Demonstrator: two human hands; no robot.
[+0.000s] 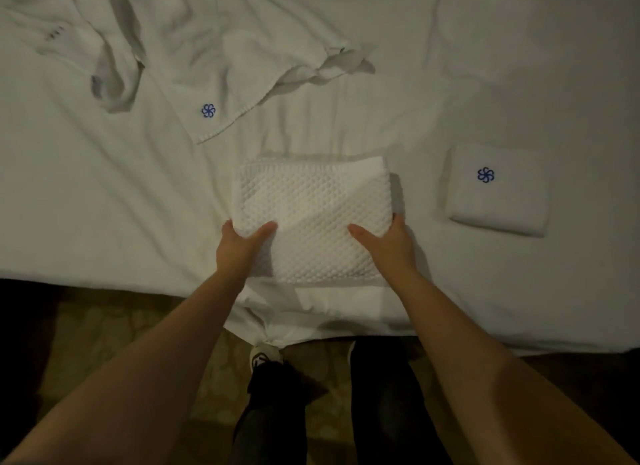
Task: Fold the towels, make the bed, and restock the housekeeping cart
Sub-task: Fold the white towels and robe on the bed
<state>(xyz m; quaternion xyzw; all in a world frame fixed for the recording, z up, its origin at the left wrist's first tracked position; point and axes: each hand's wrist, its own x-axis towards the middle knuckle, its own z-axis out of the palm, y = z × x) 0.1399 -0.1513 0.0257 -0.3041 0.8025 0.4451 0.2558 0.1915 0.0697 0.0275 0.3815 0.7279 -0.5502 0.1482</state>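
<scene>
Head: two folded towels [311,218] [497,191], two hands [239,246] [391,243]

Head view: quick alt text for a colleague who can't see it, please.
The left hand and the right hand grip the near corners of a folded white waffle towel lying on the bed. Another folded towel with a blue logo sits apart to its right; a crumpled towel with the same logo lies beyond, upper left.

Head view, steeply down onto bed [104,205]
</scene>
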